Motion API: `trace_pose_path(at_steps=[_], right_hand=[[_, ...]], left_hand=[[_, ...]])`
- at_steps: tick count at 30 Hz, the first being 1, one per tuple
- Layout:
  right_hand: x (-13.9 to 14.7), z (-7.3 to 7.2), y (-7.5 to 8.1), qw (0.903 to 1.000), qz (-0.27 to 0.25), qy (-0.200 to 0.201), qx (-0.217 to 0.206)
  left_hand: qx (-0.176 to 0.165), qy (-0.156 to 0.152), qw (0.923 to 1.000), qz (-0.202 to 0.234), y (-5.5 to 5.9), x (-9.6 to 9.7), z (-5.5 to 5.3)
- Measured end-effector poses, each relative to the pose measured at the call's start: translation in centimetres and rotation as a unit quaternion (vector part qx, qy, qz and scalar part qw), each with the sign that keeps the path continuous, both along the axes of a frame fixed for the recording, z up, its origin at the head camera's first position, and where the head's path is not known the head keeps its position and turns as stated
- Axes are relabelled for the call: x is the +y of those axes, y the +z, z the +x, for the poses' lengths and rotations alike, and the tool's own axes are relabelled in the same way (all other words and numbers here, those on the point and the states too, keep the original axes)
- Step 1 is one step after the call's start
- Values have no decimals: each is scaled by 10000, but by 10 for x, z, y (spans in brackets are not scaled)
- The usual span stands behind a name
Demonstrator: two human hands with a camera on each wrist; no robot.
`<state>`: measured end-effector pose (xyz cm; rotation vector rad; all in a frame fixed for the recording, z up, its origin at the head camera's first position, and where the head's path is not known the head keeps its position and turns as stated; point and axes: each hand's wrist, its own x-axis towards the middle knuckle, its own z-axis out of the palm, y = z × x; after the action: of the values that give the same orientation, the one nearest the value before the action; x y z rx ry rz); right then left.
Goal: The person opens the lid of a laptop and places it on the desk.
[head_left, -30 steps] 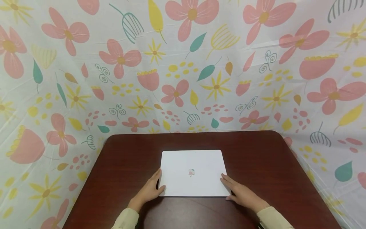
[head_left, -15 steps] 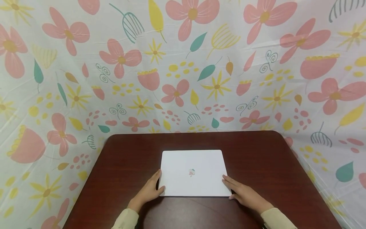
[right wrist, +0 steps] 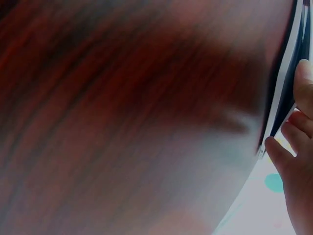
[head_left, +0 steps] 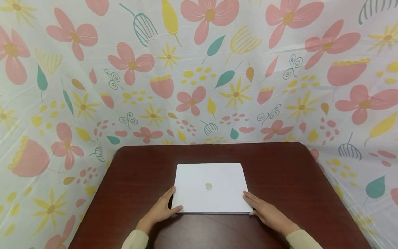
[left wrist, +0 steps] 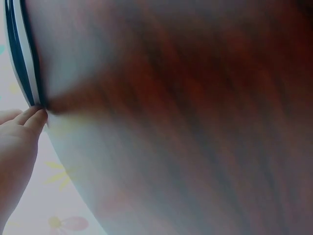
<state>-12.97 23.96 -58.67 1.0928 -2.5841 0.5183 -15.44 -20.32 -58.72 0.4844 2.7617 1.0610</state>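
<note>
A pale silver laptop with a small logo lies on the brown table, its lid raised slightly at the near edge. In both wrist views, a narrow dark gap shows between lid and base. My left hand rests at the near left corner, fingers extended against the left side, thumb at the front edge. My right hand spans the near right corner with extended fingers along the right edge. Its thumb touches the laptop's edge at the gap in the right wrist view; in the head view that thumb is partly hidden.
The dark red-brown table has rounded far corners. Behind it and along both sides hangs a white cloth printed with pink flowers, yellow shapes and green leaves.
The lid has risen slightly at its near edge, and the logo's tint has shifted from pinkish to yellow-green. My left thumb has moved right along the front edge; my right hand has shifted slightly right.
</note>
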Motion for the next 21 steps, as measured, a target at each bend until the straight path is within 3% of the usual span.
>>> trace_pose_path(at_steps=[4, 12, 21], right_hand=[[0, -1, 0, 9999, -48, 73, 111], [0, 0, 3, 9992, 6, 130, 384], [1, -1, 2, 9991, -68, 69, 402]], left_hand=[[44, -135, 9999, 43, 0, -3, 2], [451, -360, 9983, 81, -6, -5, 2], [211, -222, 9994, 158, -8, -3, 3]])
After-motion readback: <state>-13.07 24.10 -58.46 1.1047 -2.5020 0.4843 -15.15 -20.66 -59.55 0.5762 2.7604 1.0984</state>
